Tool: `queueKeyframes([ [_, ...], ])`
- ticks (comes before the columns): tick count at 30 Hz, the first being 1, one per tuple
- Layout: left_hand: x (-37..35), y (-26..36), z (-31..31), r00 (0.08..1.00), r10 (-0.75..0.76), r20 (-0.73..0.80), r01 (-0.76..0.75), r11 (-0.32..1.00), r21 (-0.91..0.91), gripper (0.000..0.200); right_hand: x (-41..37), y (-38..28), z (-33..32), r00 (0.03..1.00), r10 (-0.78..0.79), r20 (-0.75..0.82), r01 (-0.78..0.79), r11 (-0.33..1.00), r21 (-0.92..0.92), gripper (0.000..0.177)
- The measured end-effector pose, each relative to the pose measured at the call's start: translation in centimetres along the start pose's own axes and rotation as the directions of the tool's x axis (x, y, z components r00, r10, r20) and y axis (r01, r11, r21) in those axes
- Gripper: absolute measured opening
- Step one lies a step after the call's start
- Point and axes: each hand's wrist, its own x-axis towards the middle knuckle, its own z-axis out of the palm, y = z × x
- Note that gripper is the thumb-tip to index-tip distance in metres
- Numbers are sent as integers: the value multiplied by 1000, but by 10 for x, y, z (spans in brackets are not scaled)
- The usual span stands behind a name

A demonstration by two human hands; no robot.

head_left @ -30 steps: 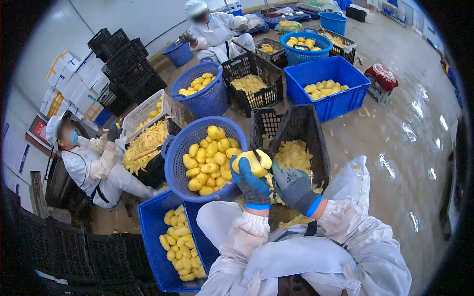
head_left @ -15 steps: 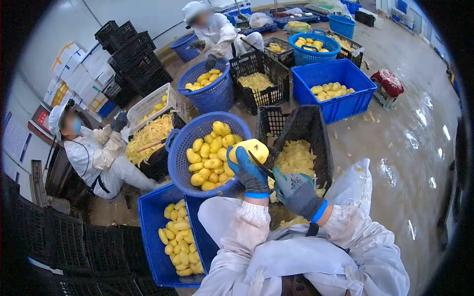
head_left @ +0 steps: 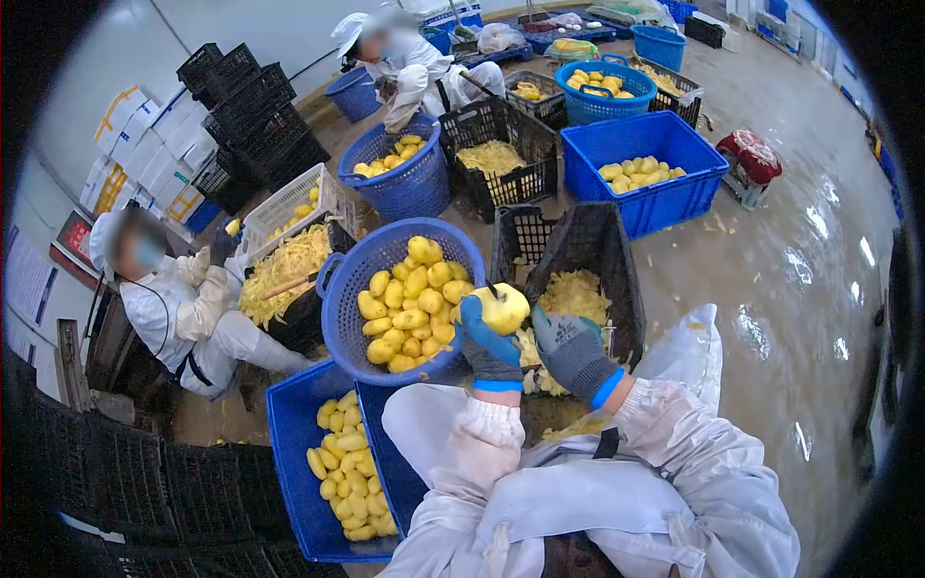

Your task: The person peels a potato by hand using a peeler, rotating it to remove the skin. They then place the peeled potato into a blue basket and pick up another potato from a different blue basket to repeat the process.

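Observation:
My left hand (head_left: 489,345), in a blue and grey glove, is closed around a yellow peeled potato (head_left: 505,310) with dark spots on it. Close to the potato's right side is my right hand (head_left: 574,358), gloved alike, with its fingers curled. The narrow dark-bladed peeler it held a moment ago is mostly hidden now. Beneath both hands, a black crate (head_left: 617,260) holds pale potato peelings (head_left: 575,295). To the left of my left hand stands a round purple-blue basket (head_left: 332,323) full of yellow potatoes (head_left: 409,303).
A blue bin (head_left: 289,424) with more potatoes is beside my left leg. Two co-workers in white, one person (head_left: 178,299) at left and another (head_left: 414,67) at the back, sit among baskets. Another blue bin (head_left: 665,207) and a red-topped stool (head_left: 750,159) stand ahead on wet floor.
The potato has turned in my left hand. My right hand has tilted, and the dark blade that lay against the potato no longer shows clearly. The view has shifted slightly.

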Motion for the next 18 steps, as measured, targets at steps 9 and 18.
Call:
queueKeyframes([
  [9, -18, 3, 22, 991, 132, -17, -132, 991, 26, 33, 21, 26, 16, 997, 17, -74, -21, 998, -51, 42],
  [18, -14, 49, 38, 972, -164, 171, 211, 928, -307, 42, 14, 47, -33, 965, 57, -257, 10, 967, 253, 47],
])
